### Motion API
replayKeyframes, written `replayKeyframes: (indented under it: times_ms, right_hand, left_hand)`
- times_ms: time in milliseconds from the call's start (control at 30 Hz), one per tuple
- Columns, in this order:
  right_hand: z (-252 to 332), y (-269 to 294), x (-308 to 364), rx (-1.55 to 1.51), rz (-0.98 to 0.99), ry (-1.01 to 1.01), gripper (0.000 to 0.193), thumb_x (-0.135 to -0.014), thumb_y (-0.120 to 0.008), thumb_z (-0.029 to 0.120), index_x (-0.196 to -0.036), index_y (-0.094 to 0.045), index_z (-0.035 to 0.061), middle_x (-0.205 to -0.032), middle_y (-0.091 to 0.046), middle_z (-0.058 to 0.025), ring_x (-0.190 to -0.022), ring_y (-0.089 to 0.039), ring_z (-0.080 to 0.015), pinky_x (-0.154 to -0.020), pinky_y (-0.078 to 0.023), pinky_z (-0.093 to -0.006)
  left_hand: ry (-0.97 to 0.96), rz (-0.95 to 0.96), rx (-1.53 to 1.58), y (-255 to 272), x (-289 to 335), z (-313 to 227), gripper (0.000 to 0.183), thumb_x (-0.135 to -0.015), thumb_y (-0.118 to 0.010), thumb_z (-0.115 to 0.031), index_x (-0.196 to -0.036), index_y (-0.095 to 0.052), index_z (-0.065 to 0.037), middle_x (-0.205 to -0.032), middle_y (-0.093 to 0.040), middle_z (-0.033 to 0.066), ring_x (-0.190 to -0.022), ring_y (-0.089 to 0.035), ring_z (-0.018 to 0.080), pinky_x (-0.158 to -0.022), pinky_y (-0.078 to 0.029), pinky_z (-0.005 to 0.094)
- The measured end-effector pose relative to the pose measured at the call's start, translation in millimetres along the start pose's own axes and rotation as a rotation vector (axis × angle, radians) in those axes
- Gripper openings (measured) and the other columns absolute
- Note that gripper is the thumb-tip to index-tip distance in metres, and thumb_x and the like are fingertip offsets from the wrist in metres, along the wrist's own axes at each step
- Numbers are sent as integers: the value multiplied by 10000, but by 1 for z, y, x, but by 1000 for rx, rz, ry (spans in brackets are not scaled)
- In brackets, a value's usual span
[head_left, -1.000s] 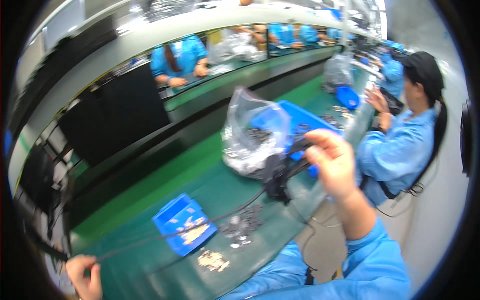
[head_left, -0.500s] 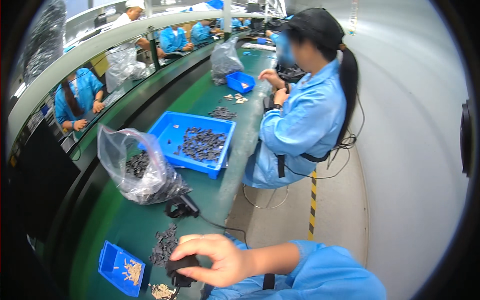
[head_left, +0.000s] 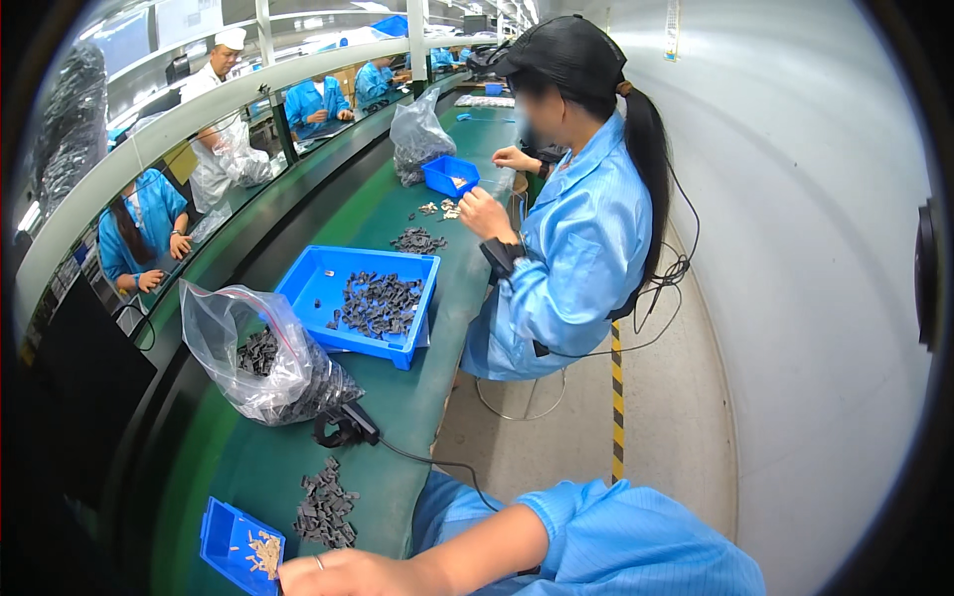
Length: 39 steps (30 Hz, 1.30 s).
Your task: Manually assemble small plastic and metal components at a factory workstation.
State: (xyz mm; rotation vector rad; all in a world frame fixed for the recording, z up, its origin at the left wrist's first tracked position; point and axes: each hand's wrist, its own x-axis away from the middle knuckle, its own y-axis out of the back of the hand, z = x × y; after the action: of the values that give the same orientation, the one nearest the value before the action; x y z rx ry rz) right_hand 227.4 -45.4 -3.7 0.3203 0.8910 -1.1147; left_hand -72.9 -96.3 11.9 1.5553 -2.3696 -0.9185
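My right hand is at the lower edge, a ring on one finger. Its fingertips run out of the picture, so its grip is hidden. It reaches beside a small blue bin with pale small pieces inside. Just beyond the hand lies a pile of small black pieces on the green bench. Further off, a black strapped device with a cable rests by an open clear plastic bag of black pieces. My left hand is not in view.
A large blue tray holds many black pieces. A co-worker in a blue smock sits beyond it on the right, hands over the bench, near another blue bin and bag. A rail runs along the left.
My right hand, earlier gripping a black box-like thing, has moved down and left to the lower edge. The co-worker's hands have shifted apart and the view has turned slightly.
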Motion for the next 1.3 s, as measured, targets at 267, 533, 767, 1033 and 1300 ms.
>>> replayKeyframes:
  times_ms: [267,533,767,1033,1300]
  right_hand:
    - [-3,6,46,-125,214,161,119,-847,-609,100,-900,-633,-4,-756,-587,-167,-650,-552,-343,-572,-428,-392]
    - [-7,57,104,355,477,-515,597,-798,-636,161,-1350,-439,43,-1146,-584,-167,-1044,-564,-353,-913,-444,-414]
    - [-13,78,135,516,57,-307,444,-677,-613,-28,-1120,-578,-32,-861,-647,-158,-723,-647,-285,-648,-517,-306]
    - [-16,87,120,566,-256,-207,468,-706,-673,-31,-1155,-541,-32,-781,-625,-110,-676,-630,-194,-651,-517,-276]
    - [-20,86,61,497,18,-58,533,-692,-795,76,-1148,-540,-26,-946,-622,-146,-880,-626,-287,-744,-510,-354]
  left_hand:
    - [72,308,678,-80,-56,9,1028,-702,-778,-49,-1473,-97,-49,-1386,-385,170,-1266,-402,312,-1044,-350,437]
    - [232,482,549,-124,-83,33,998,-710,-713,119,-1479,-120,-111,-1279,-427,133,-997,-516,155,-767,-486,256]
    - [120,515,382,-139,-149,29,561,-908,-598,-165,-1373,-333,2,-1311,-434,172,-1144,-523,252,-915,-473,347]
    - [-442,423,-15,-155,-172,-21,490,-779,-701,-184,-1205,-518,-27,-1160,-551,159,-1026,-551,297,-867,-460,397]
    - [-499,77,-263,-132,-170,-40,339,-615,-673,-37,-949,-612,-23,-922,-612,142,-790,-606,334,-675,-494,390]
